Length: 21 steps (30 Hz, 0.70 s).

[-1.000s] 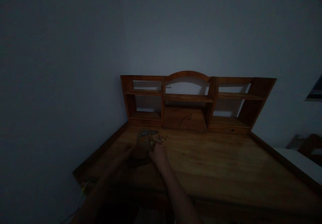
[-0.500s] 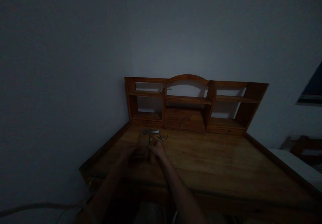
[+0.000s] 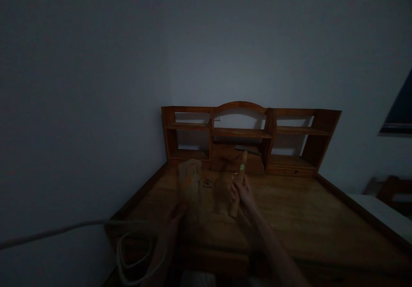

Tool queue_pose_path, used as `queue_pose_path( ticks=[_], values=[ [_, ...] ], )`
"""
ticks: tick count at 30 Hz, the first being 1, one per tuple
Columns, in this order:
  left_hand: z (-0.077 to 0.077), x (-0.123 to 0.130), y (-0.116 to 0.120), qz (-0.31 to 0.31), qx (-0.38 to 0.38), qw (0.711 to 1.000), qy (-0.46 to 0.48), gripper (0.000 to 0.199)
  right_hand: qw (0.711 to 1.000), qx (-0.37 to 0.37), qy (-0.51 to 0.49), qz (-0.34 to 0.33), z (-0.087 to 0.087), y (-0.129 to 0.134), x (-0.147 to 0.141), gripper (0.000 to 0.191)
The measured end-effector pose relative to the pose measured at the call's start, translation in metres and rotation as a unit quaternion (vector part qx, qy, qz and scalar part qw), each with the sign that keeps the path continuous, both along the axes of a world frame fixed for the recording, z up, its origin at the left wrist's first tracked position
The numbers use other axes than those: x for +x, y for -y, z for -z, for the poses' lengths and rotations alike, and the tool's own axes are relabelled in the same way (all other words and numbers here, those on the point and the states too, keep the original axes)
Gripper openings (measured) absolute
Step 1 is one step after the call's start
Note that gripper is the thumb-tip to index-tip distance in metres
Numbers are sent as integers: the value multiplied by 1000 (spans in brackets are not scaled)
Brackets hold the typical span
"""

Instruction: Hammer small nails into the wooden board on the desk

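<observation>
My right hand (image 3: 243, 191) is wrapped round the wooden handle of a hammer (image 3: 237, 201). The hammer stands tilted above the tabletop, its thin metal head at the upper end and a pale green mark on the handle. At the left, my left hand (image 3: 176, 213) is blurred, with its fingers closed at the lower part of a light brown piece of wood (image 3: 189, 175). That piece is smeared by motion, so its exact shape is unclear. Between the hands, several small dark nail-like pieces (image 3: 207, 183) lie on the desk.
The wooden desk (image 3: 289, 209) has raised side edges and a shelf unit (image 3: 241, 132) along its back. A pale cord (image 3: 80, 224) hangs loosely across the lower left, looping over my left forearm. A white surface (image 3: 373, 209) lies beyond the right edge. The room is dim.
My right hand has moved right and lifted the hammer away from the piece of wood. My left hand has shifted slightly right and nearer to me. The cord has swung further into view.
</observation>
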<state>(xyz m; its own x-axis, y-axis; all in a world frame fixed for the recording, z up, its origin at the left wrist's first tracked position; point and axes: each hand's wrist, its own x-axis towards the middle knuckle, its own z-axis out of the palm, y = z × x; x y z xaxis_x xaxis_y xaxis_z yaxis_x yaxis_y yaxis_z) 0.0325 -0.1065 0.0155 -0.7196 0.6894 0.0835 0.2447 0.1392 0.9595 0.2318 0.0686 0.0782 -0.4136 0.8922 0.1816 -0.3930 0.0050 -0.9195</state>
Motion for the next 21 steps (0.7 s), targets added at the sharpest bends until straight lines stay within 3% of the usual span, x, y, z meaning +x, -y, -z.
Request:
queue_pose_path(
  ticks=[2, 6, 11, 14, 17, 21],
  values=[
    [13, 28, -20, 6, 19, 999, 33, 52, 1000, -12, 4, 17, 2, -10, 47, 39],
    [27, 80, -78, 106, 77, 987, 89, 53, 996, -41, 44, 60, 20, -33, 135, 37],
    [32, 115, -127, 125, 50, 988, 78, 55, 990, -68, 84, 90, 58, -46, 193, 34],
    [31, 124, -128, 103, 5, 994, -20, 59, 988, -70, 100, 99, 75, -45, 200, 36],
    [32, 130, -112, 52, -12, 987, -154, 68, 987, -58, 103, 112, 85, -39, 198, 38],
    [41, 139, -90, 80, -22, 973, -214, 85, 983, -48, 106, 144, 91, -36, 195, 43]
  ],
)
